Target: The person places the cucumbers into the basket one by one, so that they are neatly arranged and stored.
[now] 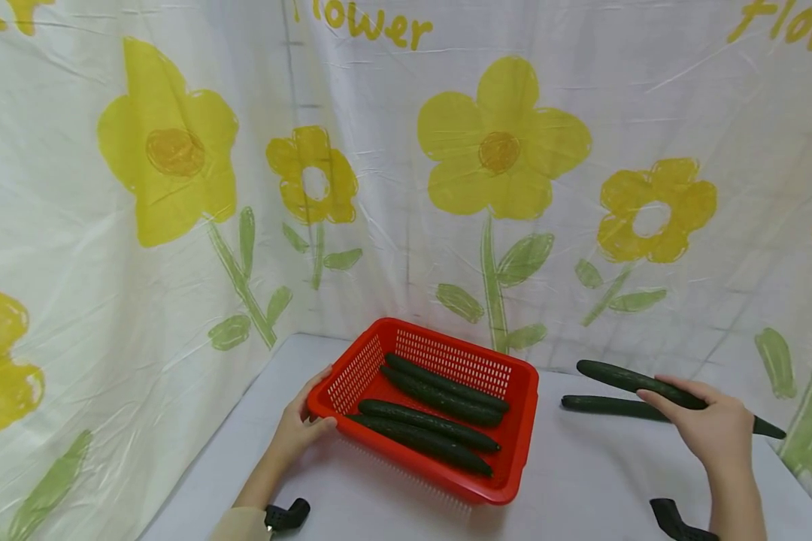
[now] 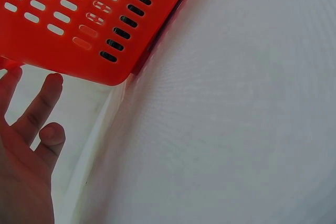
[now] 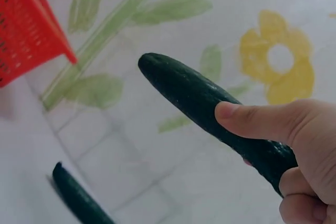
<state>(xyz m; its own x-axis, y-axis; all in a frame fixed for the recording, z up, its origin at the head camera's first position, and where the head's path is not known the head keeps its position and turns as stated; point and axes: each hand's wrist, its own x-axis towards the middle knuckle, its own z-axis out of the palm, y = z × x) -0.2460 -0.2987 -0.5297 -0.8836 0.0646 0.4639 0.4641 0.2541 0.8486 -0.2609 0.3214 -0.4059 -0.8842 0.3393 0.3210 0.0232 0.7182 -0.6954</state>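
A red plastic basket [image 1: 527,424] with slotted walls stands on the table. Several dark green cucumbers [image 1: 440,402] lie inside it, roughly side by side. At the basket's left corner my left hand [image 1: 296,432] grips the rim; the left wrist view shows fingertips [image 2: 53,80] against the rim from below. My right hand [image 1: 717,432] holds another cucumber [image 3: 181,87] to the right of the basket, thumb along its upper side and fingers curled round it. Below that one, a further cucumber [image 1: 602,406] rests on the table, partly hidden by the right hand.
The white table [image 1: 568,481] runs up to a curtain [image 1: 392,248] printed with yellow flowers, which hangs behind and to the left. Black straps or mounts [image 1: 287,515] show at both wrists.
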